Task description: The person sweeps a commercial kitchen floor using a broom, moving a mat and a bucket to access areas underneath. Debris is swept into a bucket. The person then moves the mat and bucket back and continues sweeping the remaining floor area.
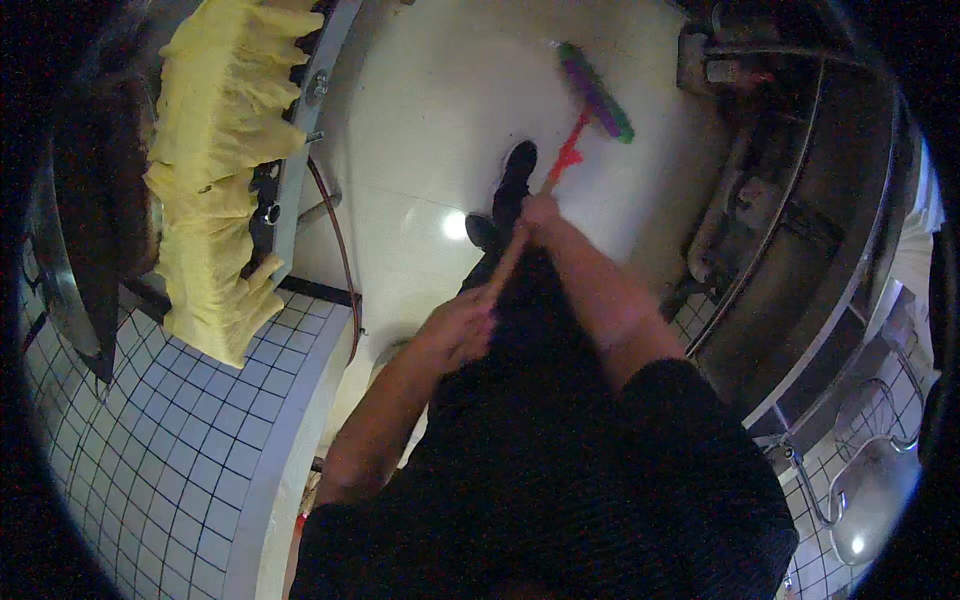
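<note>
Both hands hold a push broom [597, 97] with a wooden handle, a red bracket and a head of green and purple bristles. Its head is down on the pale floor [430, 110], ahead and to the right of my dark shoes [515, 170]. My right hand [540, 213] is closed around the handle partway down. Nearer my body, my left hand [462, 328] wraps the upper part of the handle and looks slightly blurred. The handle slants from my left hand up and right to the bristles.
On the left, yellow cloth [215, 180] drapes over metal equipment with knobs, beside a white-tiled ledge [200, 400] and a thin hose [340, 240]. Along the right runs a dark metal counter [800, 250] with pipes beneath. A metal basin [872, 495] is at lower right.
</note>
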{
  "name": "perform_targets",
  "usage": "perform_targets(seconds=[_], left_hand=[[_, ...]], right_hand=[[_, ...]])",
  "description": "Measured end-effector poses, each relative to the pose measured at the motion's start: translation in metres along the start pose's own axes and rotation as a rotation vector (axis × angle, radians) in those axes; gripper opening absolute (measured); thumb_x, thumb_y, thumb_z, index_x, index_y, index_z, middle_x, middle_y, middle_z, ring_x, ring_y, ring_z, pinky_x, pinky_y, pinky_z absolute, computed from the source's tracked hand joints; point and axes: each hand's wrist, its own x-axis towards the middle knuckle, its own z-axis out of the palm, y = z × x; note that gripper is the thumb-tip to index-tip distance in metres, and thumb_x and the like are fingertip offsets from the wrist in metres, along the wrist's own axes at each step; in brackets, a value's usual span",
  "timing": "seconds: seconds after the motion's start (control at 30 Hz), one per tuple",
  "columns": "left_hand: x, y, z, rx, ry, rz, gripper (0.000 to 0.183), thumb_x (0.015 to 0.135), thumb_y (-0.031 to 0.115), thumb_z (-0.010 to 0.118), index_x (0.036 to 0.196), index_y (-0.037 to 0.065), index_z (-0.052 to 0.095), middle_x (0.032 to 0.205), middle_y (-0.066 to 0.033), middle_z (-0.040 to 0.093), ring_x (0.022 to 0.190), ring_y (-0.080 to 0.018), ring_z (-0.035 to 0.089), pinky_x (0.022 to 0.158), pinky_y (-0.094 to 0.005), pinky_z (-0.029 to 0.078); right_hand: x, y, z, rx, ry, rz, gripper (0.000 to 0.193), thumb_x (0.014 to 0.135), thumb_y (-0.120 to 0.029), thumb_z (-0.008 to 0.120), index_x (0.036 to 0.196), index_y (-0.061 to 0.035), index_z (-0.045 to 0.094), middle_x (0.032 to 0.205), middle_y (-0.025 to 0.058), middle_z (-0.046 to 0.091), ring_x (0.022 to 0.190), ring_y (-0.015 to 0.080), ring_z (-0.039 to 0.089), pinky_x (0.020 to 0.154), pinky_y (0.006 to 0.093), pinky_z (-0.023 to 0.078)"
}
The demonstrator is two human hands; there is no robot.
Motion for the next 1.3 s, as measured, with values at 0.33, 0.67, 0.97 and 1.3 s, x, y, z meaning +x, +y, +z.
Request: perform_targets(seconds=[0.33, 0.67, 0.97, 1.3], left_hand=[[-0.223, -0.094, -0.073, -0.159, 0.296, -0.082, 0.042, 0.084, 0.023, 0.057, 0.119, 0.007, 0.04, 0.056, -0.0003, 0.042, 0.04, -0.0108, 0.039, 0.035, -0.0251, 0.034], [-0.104, 0.009, 0.001, -0.481, 0.031, 0.284, 0.039, 0.087, 0.031, 0.053, 0.122, 0.016, 0.045, 0.058, 0.0005, 0.044, 0.039, -0.0092, 0.037, 0.032, -0.0218, 0.031], [0.014, 0.059, 0.047, -0.849, -0.092, 0.457, 0.034, 0.091, 0.027, 0.046, 0.123, 0.013, 0.044, 0.066, 0.0009, 0.046, 0.045, -0.0093, 0.042, 0.036, -0.0205, 0.034], [-0.132, -0.076, 0.149, 0.241, 0.807, 0.328, 0.028, 0.085, 0.017, 0.051, 0.11, 0.007, 0.051, 0.062, -0.0029, 0.049, 0.05, -0.0129, 0.046, 0.045, -0.0253, 0.036]], right_hand=[[-0.21, -0.274, 0.052, 1.107, -0.482, 0.646, 0.042, 0.075, -0.012, 0.063, 0.105, 0.0002, 0.036, 0.083, 0.0194, 0.054, 0.062, 0.0348, 0.058, 0.053, 0.0448, 0.053], [-0.017, -0.251, -0.074, 0.074, -0.125, -0.277, 0.037, 0.075, -0.02, 0.061, 0.095, 0.0077, 0.046, 0.085, 0.0235, 0.057, 0.077, 0.0343, 0.062, 0.064, 0.0424, 0.054], [0.082, -0.246, -0.125, 0.242, -0.161, 0.001, 0.037, 0.08, -0.021, 0.053, 0.104, 0.0035, 0.04, 0.077, 0.0198, 0.059, 0.061, 0.0304, 0.062, 0.052, 0.0403, 0.052], [-0.158, -0.208, -0.089, -0.211, -1.019, -0.284, 0.048, 0.076, -0.021, 0.059, 0.105, 0.009, 0.035, 0.082, 0.0202, 0.058, 0.079, 0.0364, 0.06, 0.065, 0.0434, 0.048]])
